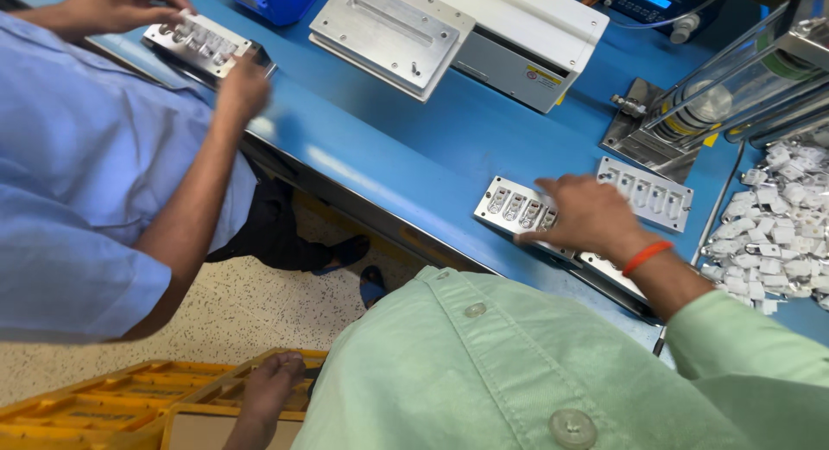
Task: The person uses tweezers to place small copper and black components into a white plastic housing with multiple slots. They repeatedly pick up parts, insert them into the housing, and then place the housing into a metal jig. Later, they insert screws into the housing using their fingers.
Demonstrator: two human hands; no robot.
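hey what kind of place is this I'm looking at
Probably a factory assembly bench: a blue worktable carries slotted metal jig plates, a heap of small white plastic parts and a boxy bench machine.

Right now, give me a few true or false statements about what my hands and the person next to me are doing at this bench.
1. The right hand rests on a metal fixture plate. True.
2. The left hand holds a white part. False: it reaches into a yellow tray.
3. The bench top is red. False: blue.
4. A co-worker's hands are on another metal fixture. True.
5. Small white parts lie heaped at the right. True.
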